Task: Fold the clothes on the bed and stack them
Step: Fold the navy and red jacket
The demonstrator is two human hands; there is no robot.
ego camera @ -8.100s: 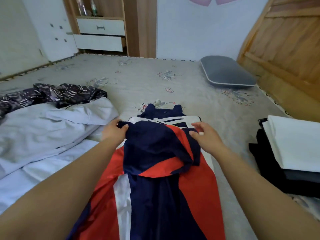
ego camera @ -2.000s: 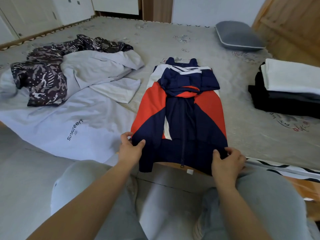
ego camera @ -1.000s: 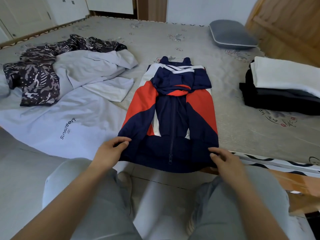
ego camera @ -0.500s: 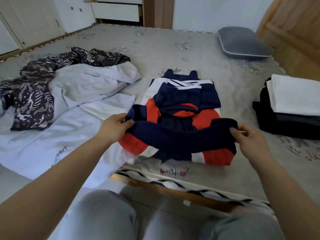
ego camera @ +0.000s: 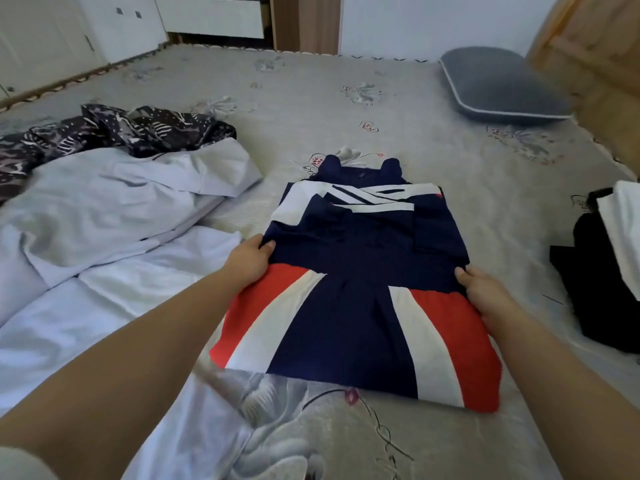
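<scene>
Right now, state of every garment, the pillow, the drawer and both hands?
jacket: folded in half, flat
left hand: pinches fold's left corner
right hand: grips fold's right corner
white garments: unfolded, rumpled
patterned garment: crumpled
stack: folded
pillow: lying flat
drawer: pulled out

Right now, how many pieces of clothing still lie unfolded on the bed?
2, both at the left: a dark patterned garment crumpled at the far side and a pale grey one spread nearer. More could be hidden beneath them.
</scene>
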